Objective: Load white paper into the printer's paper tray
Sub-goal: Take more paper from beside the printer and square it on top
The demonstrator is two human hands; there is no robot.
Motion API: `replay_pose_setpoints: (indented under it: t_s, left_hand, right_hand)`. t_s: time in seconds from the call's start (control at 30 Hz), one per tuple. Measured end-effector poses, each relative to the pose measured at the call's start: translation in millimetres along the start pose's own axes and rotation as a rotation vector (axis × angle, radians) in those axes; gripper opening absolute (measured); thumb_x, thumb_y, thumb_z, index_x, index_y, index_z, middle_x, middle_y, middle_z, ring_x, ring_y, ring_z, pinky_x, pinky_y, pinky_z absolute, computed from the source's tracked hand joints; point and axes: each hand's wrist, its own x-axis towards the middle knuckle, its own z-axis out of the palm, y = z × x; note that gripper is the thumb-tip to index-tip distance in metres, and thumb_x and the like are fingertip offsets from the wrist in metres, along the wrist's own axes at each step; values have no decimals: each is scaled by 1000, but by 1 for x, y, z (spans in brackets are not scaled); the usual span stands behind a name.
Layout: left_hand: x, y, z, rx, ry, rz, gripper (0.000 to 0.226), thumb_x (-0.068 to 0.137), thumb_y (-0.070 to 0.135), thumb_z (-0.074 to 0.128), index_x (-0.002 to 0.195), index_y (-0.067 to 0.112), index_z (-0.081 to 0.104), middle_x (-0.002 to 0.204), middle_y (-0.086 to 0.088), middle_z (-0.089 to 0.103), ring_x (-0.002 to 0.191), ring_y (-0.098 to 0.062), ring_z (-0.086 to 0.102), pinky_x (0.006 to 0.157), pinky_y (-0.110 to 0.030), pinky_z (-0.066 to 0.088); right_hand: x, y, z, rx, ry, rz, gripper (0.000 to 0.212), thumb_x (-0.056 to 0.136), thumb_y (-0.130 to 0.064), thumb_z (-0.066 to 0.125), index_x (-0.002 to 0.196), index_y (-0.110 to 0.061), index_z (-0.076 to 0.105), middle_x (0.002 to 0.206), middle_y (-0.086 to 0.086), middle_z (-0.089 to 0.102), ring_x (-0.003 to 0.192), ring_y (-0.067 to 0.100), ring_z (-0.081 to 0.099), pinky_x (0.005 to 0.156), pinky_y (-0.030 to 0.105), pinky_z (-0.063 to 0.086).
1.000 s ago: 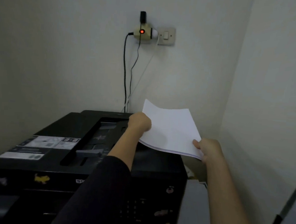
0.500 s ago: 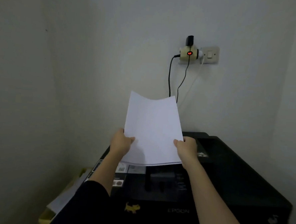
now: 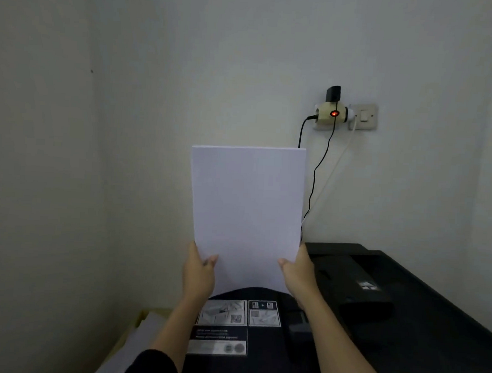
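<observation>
Paper [image 3: 246,212] upright, long axis vertical, between both hands.

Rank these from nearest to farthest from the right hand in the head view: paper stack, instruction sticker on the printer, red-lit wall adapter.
1. Paper stack: held in the right hand.
2. Instruction sticker: just below and left, on the printer.
3. Wall adapter: high on the wall.
</observation>
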Motion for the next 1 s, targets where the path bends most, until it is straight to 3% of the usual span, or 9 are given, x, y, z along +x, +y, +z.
replay_pose_setpoints:
  t_s: [0.1,0.2,0.37,0.63,0.8,0.87,1.0]
  left_hand:
    - [1,-2,-2,-68,-11,39,27,93,14,58,119,11,51,116,-7,60,110,-23,57,92,-30,44]
    - [13,7,-9,-140,28,100,26,84,37,66,105,23,58,105,0,64,96,-19,60,91,-41,51]
    - [39,34,-15,-179,81,143,45,84,24,71,124,11,53,105,0,62,96,-19,60,81,-31,47]
    - [41,39,-2,-171,99,218,24,92,13,60,113,2,59,100,-1,61,95,-13,57,83,-24,43]
    - [43,47,3,-93,164,293,11,93,17,58,96,9,50,89,-2,57,82,-15,53,70,-22,40]
    - [44,43,5,-59,171,291,20,94,20,56,102,2,51,89,-5,56,83,-16,52,73,-32,45]
    - [36,24,10,3,97,247,28,96,14,53,117,-3,46,105,-4,57,96,-16,55,81,-25,41]
  right_hand:
    - [6,-2,1,83,43,7,35,90,-14,60,124,-7,58,119,11,65,99,20,60,90,31,48]
    - [11,-11,1,176,102,-27,29,87,-26,66,110,-8,68,106,8,71,95,22,66,86,36,54]
    - [20,-29,3,189,178,-110,35,87,-13,67,119,-7,54,106,4,62,93,20,60,80,30,48]
    - [29,-26,8,74,179,-190,25,90,-13,63,113,-5,66,102,3,67,95,20,62,86,28,48]
    - [30,-30,18,133,248,-237,24,91,-7,61,113,-1,64,103,7,65,94,18,59,85,26,46]
    - [31,-29,20,153,267,-244,26,90,-7,61,116,-2,62,105,6,65,97,19,60,86,27,47]
    - [24,-15,24,104,199,-204,33,91,-4,58,124,-3,55,112,6,61,102,20,57,90,24,42]
